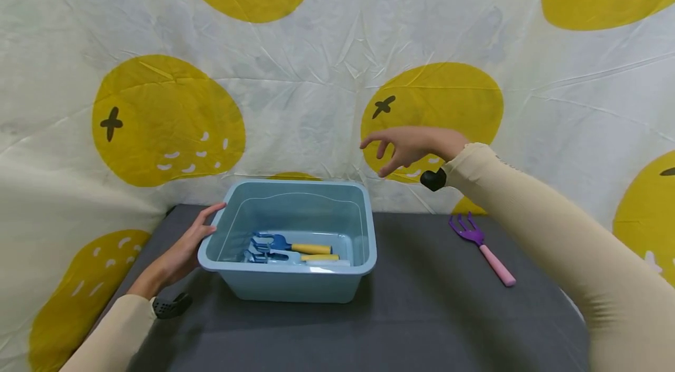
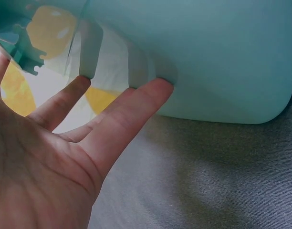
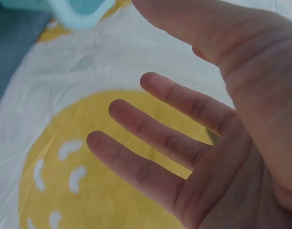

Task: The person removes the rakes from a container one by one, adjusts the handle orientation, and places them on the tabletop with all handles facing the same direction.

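Note:
A light blue plastic tub (image 1: 295, 287) stands on the table in the head view. Inside lie several garden hand tools, among them a dark blue hand fork (image 1: 311, 248) with a yellow handle; their heads overlap, so single tools are hard to tell apart. My left hand (image 1: 181, 252) touches the tub's left side and rim with extended fingers; in the left wrist view fingertips (image 2: 162, 88) meet the tub wall (image 2: 222, 62). Raised beyond the tub's right rim, my right hand (image 1: 408, 146) hangs in the air with spread fingers (image 3: 141, 167) and holds nothing.
On the table's right side lies a purple hand fork (image 1: 490, 258) with a pink handle, beneath my right forearm's reach. Dark grey cloth covers the table (image 1: 411, 313). A white curtain (image 1: 306, 85) with yellow fruit prints hangs directly behind it.

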Motion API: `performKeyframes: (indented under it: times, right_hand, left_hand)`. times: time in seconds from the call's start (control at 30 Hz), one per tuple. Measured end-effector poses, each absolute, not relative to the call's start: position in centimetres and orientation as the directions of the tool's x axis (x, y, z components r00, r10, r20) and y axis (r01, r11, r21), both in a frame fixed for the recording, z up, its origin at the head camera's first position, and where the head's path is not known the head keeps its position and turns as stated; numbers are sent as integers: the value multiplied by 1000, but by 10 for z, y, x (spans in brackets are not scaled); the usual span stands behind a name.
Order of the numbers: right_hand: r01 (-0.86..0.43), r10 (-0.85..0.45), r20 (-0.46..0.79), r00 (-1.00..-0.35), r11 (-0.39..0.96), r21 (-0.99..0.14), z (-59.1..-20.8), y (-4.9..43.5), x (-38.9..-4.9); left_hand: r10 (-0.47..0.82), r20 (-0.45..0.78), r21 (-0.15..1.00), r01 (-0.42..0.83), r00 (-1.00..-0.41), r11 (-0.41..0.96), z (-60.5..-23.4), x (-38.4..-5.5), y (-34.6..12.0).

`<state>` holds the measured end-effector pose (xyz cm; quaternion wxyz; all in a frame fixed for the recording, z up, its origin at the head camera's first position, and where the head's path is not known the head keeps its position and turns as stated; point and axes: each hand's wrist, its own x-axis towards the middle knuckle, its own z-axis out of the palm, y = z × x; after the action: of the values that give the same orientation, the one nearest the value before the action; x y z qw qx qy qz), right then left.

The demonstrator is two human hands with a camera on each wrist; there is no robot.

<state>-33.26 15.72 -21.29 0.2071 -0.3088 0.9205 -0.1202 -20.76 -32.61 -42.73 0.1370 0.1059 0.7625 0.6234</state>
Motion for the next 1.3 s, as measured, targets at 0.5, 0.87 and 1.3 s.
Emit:
performKeyframes:
  times: [0.5, 0.87, 1.3]
  right_hand:
    - [-571, -697, -401, -595, 717, -400, -253, 61, -337]
    - [-545, -689, -499, -525, 723, -425, -304, 8, -338]
    - [-535, -624, -605, -495, 767, -354, -371, -18, -349]
  left_hand:
    - [327, -95, 978, -27, -940, 205, -427, -208, -326]
    - [318, -81, 979, -16, -945, 203, -428, -210, -329]
    - [305, -102, 980, -43, -947, 195, -428, -211, -327]
